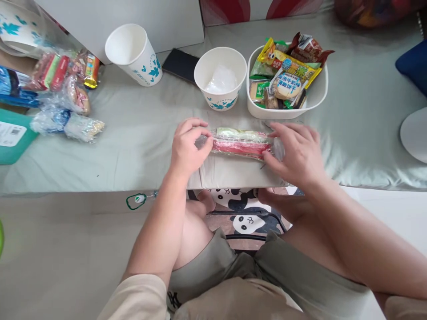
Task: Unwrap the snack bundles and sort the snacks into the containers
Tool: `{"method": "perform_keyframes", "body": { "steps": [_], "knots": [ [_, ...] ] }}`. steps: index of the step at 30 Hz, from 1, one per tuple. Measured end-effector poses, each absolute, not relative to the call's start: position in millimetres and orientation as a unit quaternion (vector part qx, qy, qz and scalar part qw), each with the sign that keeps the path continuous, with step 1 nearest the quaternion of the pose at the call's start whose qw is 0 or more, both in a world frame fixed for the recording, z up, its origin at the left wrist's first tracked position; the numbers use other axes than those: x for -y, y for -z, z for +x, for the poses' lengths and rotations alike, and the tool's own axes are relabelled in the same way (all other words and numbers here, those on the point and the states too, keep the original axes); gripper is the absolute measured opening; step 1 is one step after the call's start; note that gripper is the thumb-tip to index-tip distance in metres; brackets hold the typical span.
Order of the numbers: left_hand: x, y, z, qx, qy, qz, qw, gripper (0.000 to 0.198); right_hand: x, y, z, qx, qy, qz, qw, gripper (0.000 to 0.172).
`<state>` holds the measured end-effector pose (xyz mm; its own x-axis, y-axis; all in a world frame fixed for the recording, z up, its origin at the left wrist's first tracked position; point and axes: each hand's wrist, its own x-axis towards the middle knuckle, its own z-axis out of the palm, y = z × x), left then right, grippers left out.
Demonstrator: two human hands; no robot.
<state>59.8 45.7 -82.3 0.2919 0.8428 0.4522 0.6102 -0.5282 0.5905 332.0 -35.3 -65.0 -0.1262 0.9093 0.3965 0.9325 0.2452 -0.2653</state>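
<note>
A clear plastic bag of stick-shaped snacks point(242, 143), with one pale green and one red wrapper inside, lies near the front edge of the cloth-covered surface. My left hand point(190, 144) pinches the bag's left end between thumb and fingers. At the other end, the thumb and forefinger of my right hand point(298, 151) grip the bag from the near and far sides. Just beyond it stand a paper bowl point(223, 104) with something clear and crumpled inside, and a white tub point(283, 112) filled with wrapped biscuits and other snacks.
A paper cup point(128, 53) stands at the back left, beside a black phone point(179, 66). Several packaged snacks point(56, 73) and a teal packet point(15, 138) are on the left. A white rounded object point(415, 133) sits at the right edge.
</note>
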Motion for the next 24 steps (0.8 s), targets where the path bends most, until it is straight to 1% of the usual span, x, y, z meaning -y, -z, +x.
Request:
{"method": "perform_keyframes", "body": {
  "steps": [1,4,5,7,8,10,11,13,15,18,21,22,24],
  "knots": [
    [-45.0,81.0,59.4,-0.460,-0.380,0.787,0.156,0.008,34.4,66.9,331.8,0.749,0.016,-0.622,0.229,0.043],
    [-41.5,76.2,56.0,-0.476,-0.390,0.771,0.165,0.011,35.4,66.4,334.2,0.748,0.033,-0.616,0.244,0.016],
    [-39.9,74.6,54.8,-0.482,-0.393,0.765,0.168,0.011,36.9,64.1,334.8,0.750,0.045,-0.608,0.257,0.015],
    [-36.5,72.1,53.5,-0.479,-0.398,0.763,0.173,0.005,41.2,57.6,334.6,0.758,0.054,-0.585,0.284,0.016],
    [-34.9,71.1,53.5,-0.469,-0.395,0.770,0.173,0.011,43.7,53.9,333.7,0.765,0.047,-0.572,0.293,0.016],
    [-32.1,69.0,54.3,-0.456,-0.375,0.790,0.165,0.031,48.9,47.1,331.4,0.785,0.020,-0.541,0.300,0.014],
    [-30.8,67.6,54.8,-0.458,-0.362,0.796,0.159,0.035,51.4,44.4,330.4,0.800,0.001,-0.520,0.299,0.014],
    [-28.1,63.6,54.9,-0.470,-0.341,0.801,0.145,0.027,56.0,40.9,329.5,0.834,-0.039,-0.470,0.288,0.014],
    [-24.9,58.0,53.2,-0.470,-0.337,0.802,0.148,0.018,59.6,39.6,330.1,0.865,-0.084,-0.423,0.257,0.015],
    [-18.6,49.6,47.7,-0.437,-0.329,0.816,0.185,0.014,62.5,39.0,331.3,0.891,-0.168,-0.387,0.166,0.020],
    [-11.5,45.1,39.4,-0.396,-0.311,0.840,0.200,0.011,62.5,38.0,330.5,0.881,-0.246,-0.396,0.077,0.030],
    [-8.8,44.3,36.2,-0.389,-0.304,0.846,0.202,0.011,62.0,37.5,329.8,0.873,-0.251,-0.414,0.058,0.035],
    [-2.8,42.8,29.6,-0.390,-0.280,0.848,0.226,0.011,60.9,36.8,328.1,0.850,-0.215,-0.480,0.037,0.040]
  ]
}}
